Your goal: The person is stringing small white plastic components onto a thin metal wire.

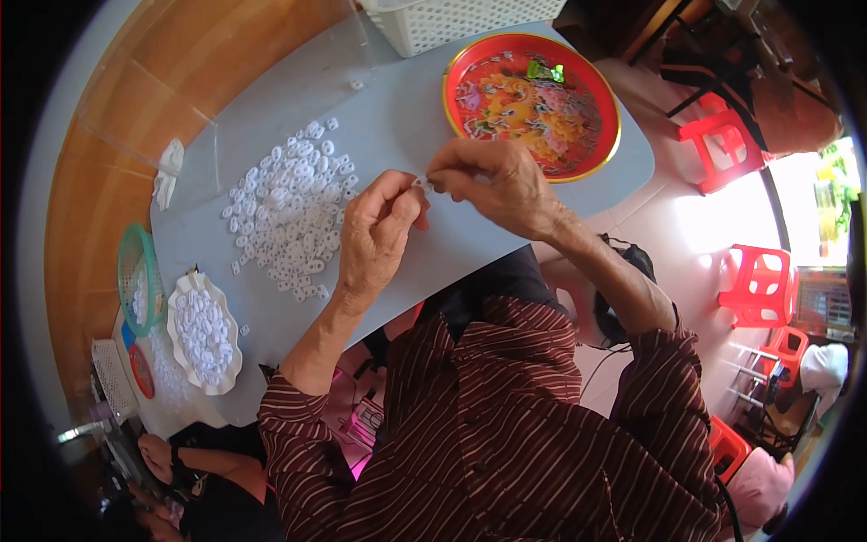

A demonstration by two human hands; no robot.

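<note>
My left hand (374, 226) pinches a small white plastic piece (420, 183) between thumb and fingertips, above the grey table (397, 117). My right hand (502, 188) meets it from the right, its thumb and fingers pressed together at the piece; whatever they grip is too small and hidden to name. Left of my hands spreads a loose pile of similar white plastic pieces (289, 194) with holes in them. Beyond my right hand lies a round red tray (616, 135) with a gold rim and a flower pattern. Small thin metal-looking bits and a bright green wrapper (545, 71) are in it.
A white scalloped dish (235, 361) full of white pieces stands at the left, near a green mesh basket (158, 289). A white perforated basket (433, 32) sits at the far edge. Another person's hand (156, 456) shows lower left. Red stools (757, 287) stand at right.
</note>
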